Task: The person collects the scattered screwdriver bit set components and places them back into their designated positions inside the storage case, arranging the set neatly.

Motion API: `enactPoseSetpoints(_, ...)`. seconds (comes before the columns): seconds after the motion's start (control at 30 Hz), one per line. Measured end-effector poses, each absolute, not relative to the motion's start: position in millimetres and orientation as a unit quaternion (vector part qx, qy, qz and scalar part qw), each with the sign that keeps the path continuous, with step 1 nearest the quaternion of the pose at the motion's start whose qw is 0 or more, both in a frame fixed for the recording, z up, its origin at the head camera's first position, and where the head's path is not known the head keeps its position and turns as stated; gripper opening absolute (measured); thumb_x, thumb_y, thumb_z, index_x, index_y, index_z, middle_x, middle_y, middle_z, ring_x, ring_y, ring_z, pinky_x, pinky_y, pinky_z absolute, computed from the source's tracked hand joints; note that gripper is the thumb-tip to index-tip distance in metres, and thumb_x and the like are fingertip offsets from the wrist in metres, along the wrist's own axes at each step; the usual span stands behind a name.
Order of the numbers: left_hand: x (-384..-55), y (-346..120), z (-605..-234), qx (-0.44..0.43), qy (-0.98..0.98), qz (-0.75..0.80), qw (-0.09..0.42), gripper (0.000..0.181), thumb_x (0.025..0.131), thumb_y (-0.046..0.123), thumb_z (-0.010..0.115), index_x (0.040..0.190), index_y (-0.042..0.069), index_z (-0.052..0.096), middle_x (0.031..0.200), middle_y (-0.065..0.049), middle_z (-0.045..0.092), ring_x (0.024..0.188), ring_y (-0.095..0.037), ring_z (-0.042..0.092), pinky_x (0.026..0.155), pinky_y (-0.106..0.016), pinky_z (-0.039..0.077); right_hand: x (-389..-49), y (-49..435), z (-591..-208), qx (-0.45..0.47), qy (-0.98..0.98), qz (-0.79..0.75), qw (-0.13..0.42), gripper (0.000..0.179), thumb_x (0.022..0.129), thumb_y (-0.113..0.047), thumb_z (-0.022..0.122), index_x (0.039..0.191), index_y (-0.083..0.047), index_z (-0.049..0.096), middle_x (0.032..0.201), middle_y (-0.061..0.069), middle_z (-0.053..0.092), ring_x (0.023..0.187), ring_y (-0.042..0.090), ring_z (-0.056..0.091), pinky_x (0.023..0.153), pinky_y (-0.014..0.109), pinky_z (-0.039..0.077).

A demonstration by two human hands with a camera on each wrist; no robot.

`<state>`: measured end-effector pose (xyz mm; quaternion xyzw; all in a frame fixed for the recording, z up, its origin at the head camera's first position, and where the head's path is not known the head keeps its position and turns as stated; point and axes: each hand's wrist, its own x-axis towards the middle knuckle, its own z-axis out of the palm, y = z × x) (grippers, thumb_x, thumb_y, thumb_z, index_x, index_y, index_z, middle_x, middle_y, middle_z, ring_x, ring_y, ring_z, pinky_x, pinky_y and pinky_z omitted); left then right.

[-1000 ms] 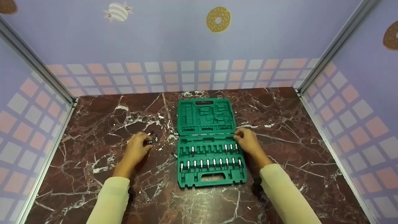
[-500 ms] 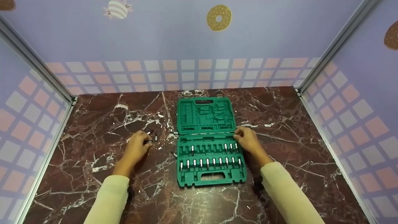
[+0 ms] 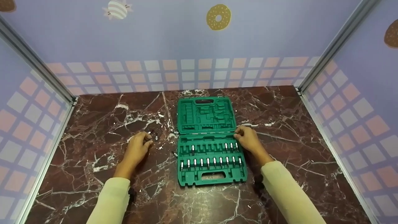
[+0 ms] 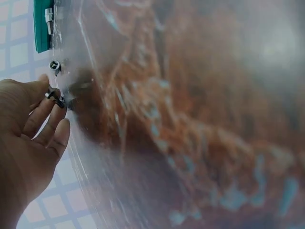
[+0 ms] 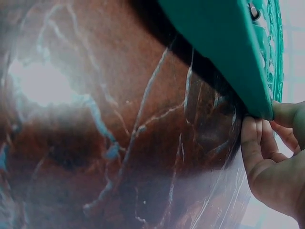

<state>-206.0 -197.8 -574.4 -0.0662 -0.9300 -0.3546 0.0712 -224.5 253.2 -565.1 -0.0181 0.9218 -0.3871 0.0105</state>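
While a socket bit (image 4: 55, 98), exposed a second ago, is hiding from the head view (suggesting a settled grasp), the left hand (image 3: 138, 144) is pinching it left of the green case (image 3: 206, 119), whose edge the right hand (image 3: 248, 138) is gripping.

Plastic case (image 3: 205, 155), shiny metal bits (image 3: 214, 162), glossy tabletop (image 3: 279, 107)

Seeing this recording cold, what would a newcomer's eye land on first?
The bright green case lies open near the middle of the dark marbled table, shiny bits set in its near half. To its left, the left hand pinches a metal piece; on its right, the right hand holds the case's edge near the hinge. A golden doughnut picture on the back wall stands out.
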Motion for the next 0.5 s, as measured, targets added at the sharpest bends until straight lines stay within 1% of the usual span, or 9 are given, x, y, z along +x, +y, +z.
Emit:
enactPoseSetpoints(0.2, -205.6, -190.7, -569.9, -0.066, -0.919, -0.375, 0.102, 0.011, 0.09, 0.0, 0.075, 0.097, -0.004, 0.069, 0.09, -0.019, 0.071, 0.083, -0.034, 0.068, 0.08, -0.048, 0.054, -224.2, 252.5, -563.8, -0.017, 0.922, -0.386, 0.007, 0.007, 0.096, -0.007, 0.071, 0.1, -0.001, 0.071, 0.093, 0.016, 0.072, 0.081, 0.029, 0.063, 0.074, 0.045, 0.052)
enactPoseSetpoints(0.4, -204.9, -179.6, -560.6, -0.066, -0.914, -0.392, 0.08, 0.011, 0.09, 0.001, 0.076, 0.098, -0.002, 0.069, 0.091, -0.016, 0.072, 0.081, -0.029, 0.068, 0.074, -0.039, 0.056, -224.3, 252.1, -565.2, -0.016, 0.922, -0.386, 0.011, 0.007, 0.096, -0.006, 0.07, 0.101, -0.001, 0.07, 0.094, 0.017, 0.072, 0.082, 0.029, 0.063, 0.075, 0.045, 0.053)
enactPoseSetpoints(0.5, -205.1, -173.5, -556.3, -0.069, -0.909, -0.404, 0.076, 0.013, 0.089, 0.002, 0.078, 0.097, -0.001, 0.069, 0.09, -0.015, 0.073, 0.079, -0.027, 0.069, 0.073, -0.038, 0.058, -224.6, 252.3, -565.7, -0.014, 0.922, -0.386, 0.008, 0.006, 0.096, -0.005, 0.07, 0.1, 0.0, 0.07, 0.094, 0.017, 0.072, 0.082, 0.03, 0.063, 0.075, 0.046, 0.053)
